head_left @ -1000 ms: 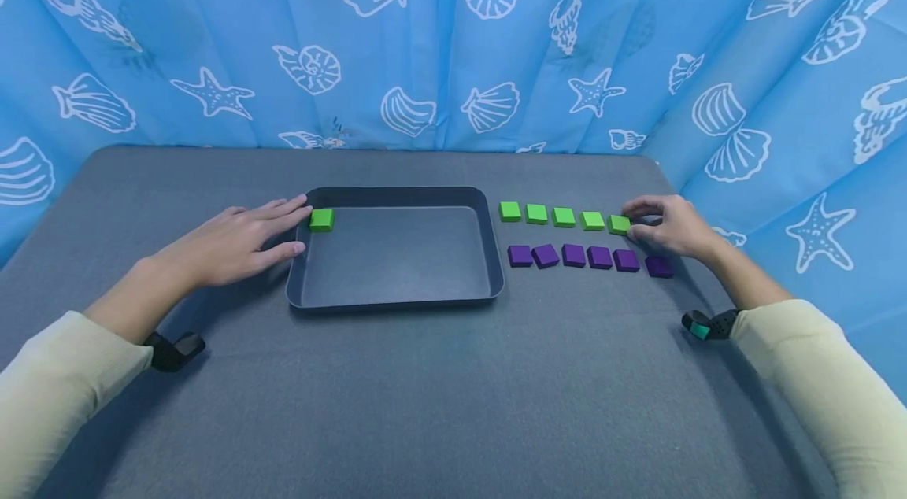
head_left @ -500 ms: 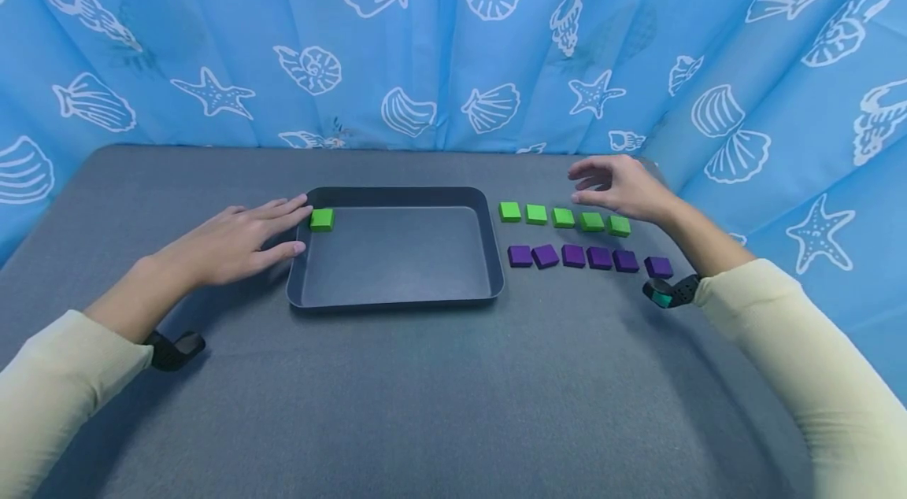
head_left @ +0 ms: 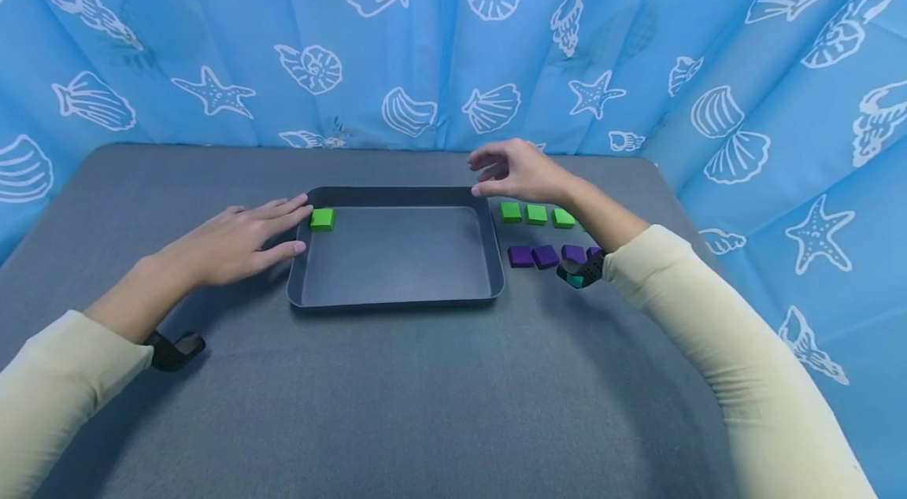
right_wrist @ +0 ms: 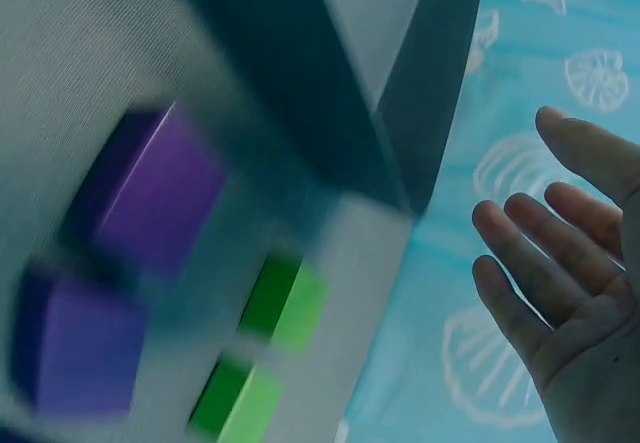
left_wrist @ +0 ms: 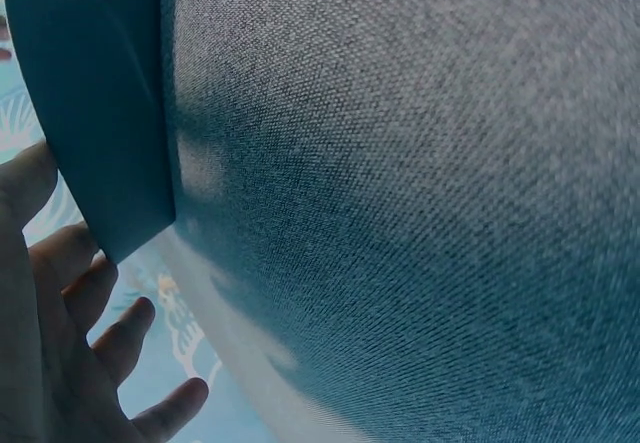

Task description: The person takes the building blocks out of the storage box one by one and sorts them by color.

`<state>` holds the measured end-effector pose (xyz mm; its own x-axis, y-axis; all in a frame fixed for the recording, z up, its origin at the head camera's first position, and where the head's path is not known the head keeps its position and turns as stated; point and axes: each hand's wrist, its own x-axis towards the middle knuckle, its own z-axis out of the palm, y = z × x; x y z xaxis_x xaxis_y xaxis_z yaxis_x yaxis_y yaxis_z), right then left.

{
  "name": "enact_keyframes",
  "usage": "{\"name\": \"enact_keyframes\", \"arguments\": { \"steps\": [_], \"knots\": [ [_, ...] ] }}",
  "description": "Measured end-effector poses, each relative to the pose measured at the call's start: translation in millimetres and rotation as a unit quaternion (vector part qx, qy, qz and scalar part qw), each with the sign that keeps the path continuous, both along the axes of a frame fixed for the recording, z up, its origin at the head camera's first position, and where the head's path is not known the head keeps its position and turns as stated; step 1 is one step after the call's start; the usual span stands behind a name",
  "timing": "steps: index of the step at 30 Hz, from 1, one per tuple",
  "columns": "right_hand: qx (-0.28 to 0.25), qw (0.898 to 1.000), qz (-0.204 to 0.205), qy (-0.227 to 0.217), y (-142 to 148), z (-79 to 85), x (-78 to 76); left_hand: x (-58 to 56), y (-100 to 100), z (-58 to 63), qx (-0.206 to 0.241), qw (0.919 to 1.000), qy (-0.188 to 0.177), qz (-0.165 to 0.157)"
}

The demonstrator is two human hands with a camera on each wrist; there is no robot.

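Observation:
A dark rectangular tray (head_left: 397, 302) lies on the table, a green block (head_left: 322, 219) in its far left corner. My left hand (head_left: 234, 243) rests at the tray's left rim, fingers stretched out; the left wrist view shows its fingertips against the tray wall (left_wrist: 100, 93). Over the tray's far right corner hovers my right hand (head_left: 520, 168). Its fingers are loosely bent with nothing between them, as the right wrist view of the hand (right_wrist: 570, 273) shows. Right of the tray run a row of green blocks (head_left: 535, 214) and a row of purple blocks (head_left: 520, 256), partly hidden by my right arm.
The grey cloth-covered table (head_left: 425, 397) extends in front of and around the tray. A blue curtain (head_left: 425, 35) with white shell patterns hangs along the back and right edges. Dark straps with cameras (head_left: 173, 351) sit on both wrists.
My right hand has left the rightmost green block, which stays on the table, and has moved leftward over the green row to the tray's corner. The left hand has stayed still.

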<state>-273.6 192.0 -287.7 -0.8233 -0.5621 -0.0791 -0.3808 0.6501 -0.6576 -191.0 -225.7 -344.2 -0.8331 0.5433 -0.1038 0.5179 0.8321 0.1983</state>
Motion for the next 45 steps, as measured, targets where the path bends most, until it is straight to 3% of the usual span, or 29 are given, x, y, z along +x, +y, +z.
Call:
{"name": "enact_keyframes", "arguments": {
  "steps": [9, 21, 36, 45],
  "knots": [
    [0.003, 0.999, 0.038, 0.002, -62, -3.7, -6.0, -0.4, 0, -1.0, 0.002, 1.0000, 0.001, 0.002],
    [0.009, 0.998, 0.068, 0.007, -118, -21.7, -7.3, -1.0, -2, -1.2, 0.002, 1.0000, 0.000, 0.006],
    [0.051, 0.993, 0.102, 0.015, -174, -37.0, 3.5, -2.1, -3, -1.8, 0.005, 0.9999, -0.004, 0.011],
    [0.084, 0.988, 0.126, 0.017, -194, -42.5, 5.0, -2.6, -3, -2.9, 0.008, 1.0000, -0.001, 0.004]
  ]
}}
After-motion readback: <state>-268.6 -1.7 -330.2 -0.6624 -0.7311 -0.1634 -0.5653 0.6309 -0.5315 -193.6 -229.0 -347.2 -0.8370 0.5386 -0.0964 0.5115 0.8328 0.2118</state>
